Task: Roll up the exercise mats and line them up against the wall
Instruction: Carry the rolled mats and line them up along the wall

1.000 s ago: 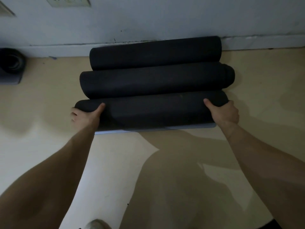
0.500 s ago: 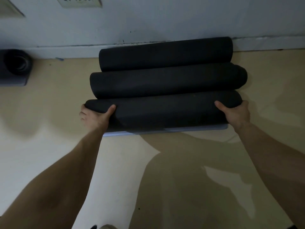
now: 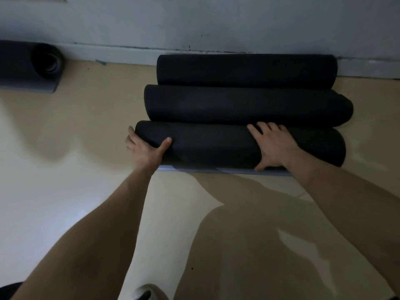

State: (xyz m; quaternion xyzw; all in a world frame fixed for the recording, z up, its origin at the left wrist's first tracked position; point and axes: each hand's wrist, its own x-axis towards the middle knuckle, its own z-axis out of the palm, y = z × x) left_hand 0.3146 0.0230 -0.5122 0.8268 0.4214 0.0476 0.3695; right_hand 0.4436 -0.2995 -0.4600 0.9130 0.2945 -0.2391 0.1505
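Note:
Three rolled black exercise mats lie side by side on the floor, parallel to the wall. The far mat [image 3: 246,70] touches the baseboard, the middle mat [image 3: 246,105] lies against it, and the near mat [image 3: 212,144] lies against the middle one, its bluish loose edge showing along the floor. My left hand [image 3: 145,148] grips the near mat's left end, thumb on top. Flat on top of that same mat, right of its middle, my right hand [image 3: 272,146] presses down with its fingers spread.
Another rolled dark mat [image 3: 28,66] lies by the wall [image 3: 194,20] at the far left, its open end facing right. Beige floor [image 3: 65,169] spreads in front of the mats. A shoe tip [image 3: 149,292] shows at the bottom edge.
My right hand has left the near mat's right end and now lies flat on top of the roll nearer the middle. The view has shifted left. The left hand keeps its grip.

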